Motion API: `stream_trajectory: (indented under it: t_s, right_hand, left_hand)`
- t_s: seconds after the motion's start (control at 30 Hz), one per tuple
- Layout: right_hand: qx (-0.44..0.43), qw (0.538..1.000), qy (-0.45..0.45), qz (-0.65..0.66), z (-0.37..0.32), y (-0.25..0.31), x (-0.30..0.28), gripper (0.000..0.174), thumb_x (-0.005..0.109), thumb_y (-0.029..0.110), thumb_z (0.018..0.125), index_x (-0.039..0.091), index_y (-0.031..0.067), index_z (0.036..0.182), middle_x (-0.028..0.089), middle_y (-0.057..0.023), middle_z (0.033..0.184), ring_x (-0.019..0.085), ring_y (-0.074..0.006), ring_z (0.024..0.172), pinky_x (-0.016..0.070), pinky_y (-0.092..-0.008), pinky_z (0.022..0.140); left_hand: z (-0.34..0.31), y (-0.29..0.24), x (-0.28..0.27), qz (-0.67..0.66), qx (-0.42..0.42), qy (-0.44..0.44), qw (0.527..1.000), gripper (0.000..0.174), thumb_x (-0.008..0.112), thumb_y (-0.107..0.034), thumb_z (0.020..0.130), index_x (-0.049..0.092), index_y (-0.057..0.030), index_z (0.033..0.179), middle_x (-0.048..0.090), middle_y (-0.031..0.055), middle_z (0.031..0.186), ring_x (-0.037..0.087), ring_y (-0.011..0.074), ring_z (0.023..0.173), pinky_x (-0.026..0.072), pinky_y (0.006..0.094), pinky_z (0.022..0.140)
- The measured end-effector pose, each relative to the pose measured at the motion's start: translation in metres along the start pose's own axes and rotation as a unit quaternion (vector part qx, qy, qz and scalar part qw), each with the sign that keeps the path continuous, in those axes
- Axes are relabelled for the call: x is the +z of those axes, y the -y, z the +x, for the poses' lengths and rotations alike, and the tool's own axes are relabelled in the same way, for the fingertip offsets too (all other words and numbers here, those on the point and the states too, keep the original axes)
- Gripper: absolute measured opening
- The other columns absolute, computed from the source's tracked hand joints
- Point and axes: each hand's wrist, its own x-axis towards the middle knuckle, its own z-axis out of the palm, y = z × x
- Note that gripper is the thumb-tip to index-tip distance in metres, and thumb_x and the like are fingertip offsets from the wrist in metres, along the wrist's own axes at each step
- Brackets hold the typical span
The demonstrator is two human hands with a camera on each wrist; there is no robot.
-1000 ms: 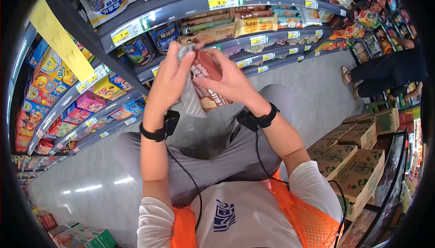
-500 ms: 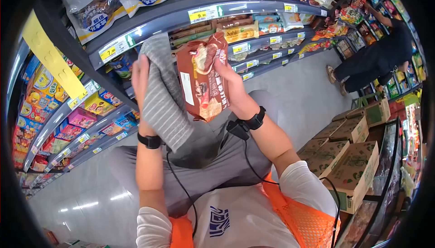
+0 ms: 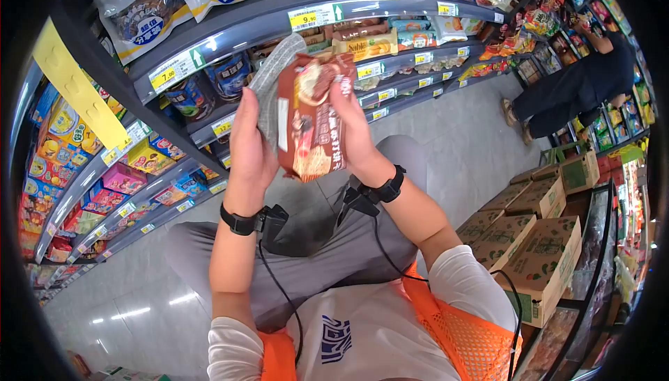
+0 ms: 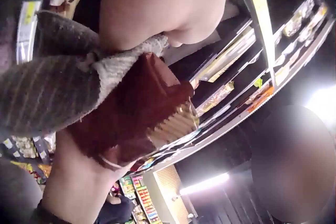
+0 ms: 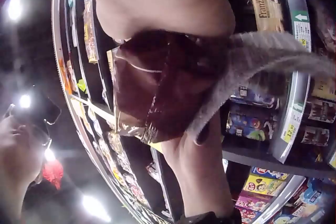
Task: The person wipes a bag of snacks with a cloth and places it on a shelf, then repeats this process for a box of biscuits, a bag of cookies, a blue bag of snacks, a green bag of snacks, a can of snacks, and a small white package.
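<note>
A brown snack packet (image 3: 313, 120) is upright in front of the lower shelves, its printed face turned to the head camera. My right hand (image 3: 359, 134) grips its right side, thumb across the front. The grey striped cloth (image 3: 275, 71) lies along the packet's left side and back, and my left hand (image 3: 252, 148) holds it, thumb pointing up and fingers mostly hidden behind. In the left wrist view, cloth (image 4: 52, 92) bunches at my left hand (image 4: 163, 8) beside the packet (image 4: 131, 108). The right wrist view has the packet (image 5: 163, 82) under my right hand (image 5: 163, 3).
Shelves (image 3: 258, 19) of packaged snacks curve across the front and left. A yellow strip (image 3: 83, 88) hangs at the left. Cardboard boxes (image 3: 543, 259) stand at the right, and a person in dark clothes (image 3: 578, 88) is beyond them. Grey floor (image 3: 432, 137) lies between.
The packet and cloth, close together and partly covered by both hands at first, came apart and the packet's face turned into view. Since then the left hand and cloth have moved against the packet.
</note>
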Motion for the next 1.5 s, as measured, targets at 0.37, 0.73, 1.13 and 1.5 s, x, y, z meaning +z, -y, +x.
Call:
stream_trajectory:
  t_s: [0.37,0.73,1.13,1.5]
  right_hand:
    - [-0.267,0.957,-0.069,-0.091,0.034,0.083,-0.025,0.05,0.058,0.034,0.106,0.045,0.0037,0.142,0.059,-0.0076,0.133,0.06,-0.0172,0.119,0.0487,-0.0357,0.102]
    - [-0.344,0.497,0.279,-0.746,0.154,0.201,0.089,0.054,0.079,0.009,0.083,0.056,0.0015,0.131,0.064,-0.0154,0.119,0.063,-0.0271,0.109,0.0492,-0.0357,0.095]
    - [-0.375,0.321,0.27,-0.827,0.205,0.181,0.04,0.048,0.067,0.005,0.084,0.064,0.0115,0.131,0.068,-0.0158,0.124,0.063,-0.039,0.112,0.0515,-0.0462,0.097]
    - [-0.182,0.294,0.118,-0.931,0.216,0.315,-0.085,0.07,0.081,0.015,0.081,0.051,0.0021,0.143,0.061,-0.0235,0.133,0.06,-0.0384,0.12,0.0477,-0.0427,0.105]
  left_hand:
    - [-0.017,0.042,0.005,-0.024,-0.205,0.074,0.976,0.049,0.052,-0.036,0.108,0.049,-0.0015,0.144,0.057,0.0075,0.142,0.054,0.0176,0.131,0.0435,0.0357,0.11]
    - [-0.021,0.004,0.003,0.141,-0.109,0.098,0.979,0.079,0.062,-0.042,0.103,0.032,0.0103,0.154,0.043,0.0172,0.155,0.037,0.0218,0.145,0.0257,0.0338,0.12]
    - [-0.027,-0.017,-0.007,0.136,-0.1,0.111,0.979,0.067,0.06,-0.036,0.105,0.039,0.0064,0.152,0.051,0.0088,0.145,0.045,0.0146,0.134,0.0303,0.0307,0.116]
    - [-0.026,-0.016,0.003,0.183,-0.079,0.138,0.97,0.035,0.058,-0.033,0.107,0.058,-0.0022,0.124,0.052,-0.0037,0.116,0.045,0.0075,0.113,0.0336,0.0246,0.104]
